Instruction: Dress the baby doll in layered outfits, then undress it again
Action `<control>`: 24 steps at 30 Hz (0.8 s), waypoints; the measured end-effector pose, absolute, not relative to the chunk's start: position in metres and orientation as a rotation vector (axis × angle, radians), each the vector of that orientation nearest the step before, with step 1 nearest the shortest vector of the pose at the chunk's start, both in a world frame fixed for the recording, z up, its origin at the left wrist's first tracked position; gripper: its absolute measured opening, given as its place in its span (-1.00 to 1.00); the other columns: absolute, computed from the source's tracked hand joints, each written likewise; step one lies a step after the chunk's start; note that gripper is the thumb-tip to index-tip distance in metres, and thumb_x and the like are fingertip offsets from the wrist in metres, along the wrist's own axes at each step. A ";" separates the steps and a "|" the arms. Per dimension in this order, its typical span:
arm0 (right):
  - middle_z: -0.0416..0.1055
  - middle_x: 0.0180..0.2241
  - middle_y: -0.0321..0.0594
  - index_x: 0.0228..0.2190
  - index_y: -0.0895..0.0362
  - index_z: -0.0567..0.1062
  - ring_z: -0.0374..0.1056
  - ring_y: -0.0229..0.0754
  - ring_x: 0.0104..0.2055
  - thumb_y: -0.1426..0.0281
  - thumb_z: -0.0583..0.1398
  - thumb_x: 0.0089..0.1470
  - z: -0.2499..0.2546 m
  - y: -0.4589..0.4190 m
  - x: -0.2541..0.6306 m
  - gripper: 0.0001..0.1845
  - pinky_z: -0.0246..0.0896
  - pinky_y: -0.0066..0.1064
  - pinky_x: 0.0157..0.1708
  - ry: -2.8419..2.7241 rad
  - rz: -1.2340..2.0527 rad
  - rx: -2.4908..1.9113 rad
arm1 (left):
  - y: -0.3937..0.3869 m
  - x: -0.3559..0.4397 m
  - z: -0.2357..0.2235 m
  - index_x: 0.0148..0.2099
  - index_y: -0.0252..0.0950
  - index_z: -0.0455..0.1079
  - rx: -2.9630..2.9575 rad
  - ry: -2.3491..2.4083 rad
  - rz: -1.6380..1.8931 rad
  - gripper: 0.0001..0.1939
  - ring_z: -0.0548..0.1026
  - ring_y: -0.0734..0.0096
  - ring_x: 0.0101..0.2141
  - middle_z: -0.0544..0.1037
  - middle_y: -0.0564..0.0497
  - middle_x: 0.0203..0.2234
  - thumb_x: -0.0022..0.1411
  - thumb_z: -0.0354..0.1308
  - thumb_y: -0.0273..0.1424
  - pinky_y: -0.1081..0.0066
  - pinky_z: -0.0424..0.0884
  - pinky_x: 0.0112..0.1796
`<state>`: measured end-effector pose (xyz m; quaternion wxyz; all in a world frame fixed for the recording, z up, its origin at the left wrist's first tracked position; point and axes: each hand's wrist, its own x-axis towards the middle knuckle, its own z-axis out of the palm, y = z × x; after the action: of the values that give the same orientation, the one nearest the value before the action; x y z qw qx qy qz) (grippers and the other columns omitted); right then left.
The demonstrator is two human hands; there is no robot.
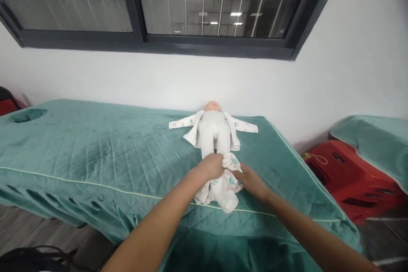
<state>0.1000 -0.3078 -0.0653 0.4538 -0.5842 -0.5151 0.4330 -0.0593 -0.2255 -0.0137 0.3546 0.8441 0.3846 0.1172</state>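
A baby doll (214, 128) with a white body lies on its back, its head toward the wall and its legs toward me. It wears a white printed jacket (245, 126) that is spread apart at the front, with both sleeves stretched out sideways. White printed pants (231, 162) are bunched around its lower legs, and one foot sticks out at the near end. My left hand (212, 166) is closed on the bunched cloth from the left. On the other side, my right hand (251, 182) pinches the pants near the same leg. Its fingertips are partly hidden by the fabric.
The doll rests on a bed with a quilted green cover (105, 144), which has a face hole (28, 115) at far left. Behind it are a white wall and a barred window (210, 44). Red plastic stools (347, 174) stand at right, partly under another green cloth (376, 140).
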 end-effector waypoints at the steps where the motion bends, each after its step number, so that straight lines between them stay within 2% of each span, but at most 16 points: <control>1: 0.55 -0.33 -0.23 -0.32 0.03 0.55 0.40 0.06 -0.21 0.16 0.27 -0.02 -0.065 -0.306 0.101 -0.75 0.28 -0.08 -0.09 -1.283 1.013 -1.467 | -0.225 -0.058 -0.013 -0.47 -0.30 0.41 2.187 0.986 0.290 -0.90 0.54 -0.01 -0.25 0.59 -0.22 -0.37 -0.02 0.18 -0.59 0.21 0.37 -0.18; 5: 0.54 -0.24 -0.19 -0.23 0.08 0.55 0.39 0.04 -0.14 0.23 0.22 0.03 -0.058 -0.307 0.102 -0.73 0.25 -0.11 -0.03 -1.263 0.998 -1.470 | -0.223 -0.062 -0.005 -0.35 -0.31 0.48 2.170 0.944 0.257 -0.92 0.54 0.05 -0.22 0.61 -0.17 -0.30 0.05 0.19 -0.53 0.27 0.38 -0.18; 9: 0.54 -0.16 -0.15 -0.18 0.08 0.53 0.40 0.04 -0.12 0.15 0.29 0.00 -0.055 -0.311 0.102 -0.63 0.27 -0.15 -0.05 -1.045 1.144 -1.334 | -0.221 -0.072 0.007 -0.18 -0.25 0.54 1.888 0.754 0.364 -0.80 0.53 0.15 -0.17 0.63 -0.06 -0.20 0.15 0.22 -0.32 0.34 0.40 -0.19; 12: 0.54 -0.13 -0.12 -0.15 0.07 0.51 0.44 0.04 -0.13 0.09 0.33 -0.05 -0.062 -0.308 0.104 -0.54 0.31 -0.18 -0.11 -0.875 1.323 -1.097 | -0.221 -0.076 0.012 -0.10 -0.30 0.53 1.443 0.647 0.383 -0.65 0.55 0.21 -0.25 0.62 -0.08 -0.22 0.09 0.31 -0.22 0.35 0.43 -0.24; 15: 0.54 -0.10 -0.13 -0.11 0.04 0.50 0.45 0.03 -0.12 0.08 0.36 -0.08 -0.071 -0.296 0.111 -0.49 0.33 -0.21 -0.14 -0.806 1.368 -0.988 | -0.217 -0.073 0.010 -0.05 -0.34 0.49 1.102 0.606 0.419 -0.50 0.57 0.25 -0.28 0.62 -0.13 -0.23 -0.03 0.42 -0.23 0.35 0.47 -0.24; 19: 0.54 -0.10 -0.18 -0.08 0.04 0.50 0.46 -0.02 -0.13 0.10 0.37 -0.07 -0.081 -0.272 0.128 -0.47 0.34 -0.24 -0.15 -0.869 1.288 -1.003 | -0.206 -0.064 0.006 -0.01 -0.35 0.46 0.983 0.608 0.459 -0.43 0.59 0.23 -0.27 0.62 -0.18 -0.22 -0.08 0.47 -0.28 0.32 0.50 -0.21; 24: 0.56 -0.12 -0.22 0.00 0.02 0.46 0.45 -0.03 -0.13 0.07 0.31 0.01 -0.085 -0.243 0.141 -0.46 0.36 -0.25 -0.19 -0.884 1.262 -1.035 | -0.184 -0.049 0.012 0.00 -0.32 0.44 1.084 0.768 0.501 -0.42 0.58 0.09 -0.19 0.60 -0.20 -0.13 -0.06 0.44 -0.23 0.22 0.50 -0.20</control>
<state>0.1407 -0.2432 -0.0853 0.5992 -0.4465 -0.3812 0.5443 -0.0488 -0.1842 0.0122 0.7583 0.4977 0.3526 0.2300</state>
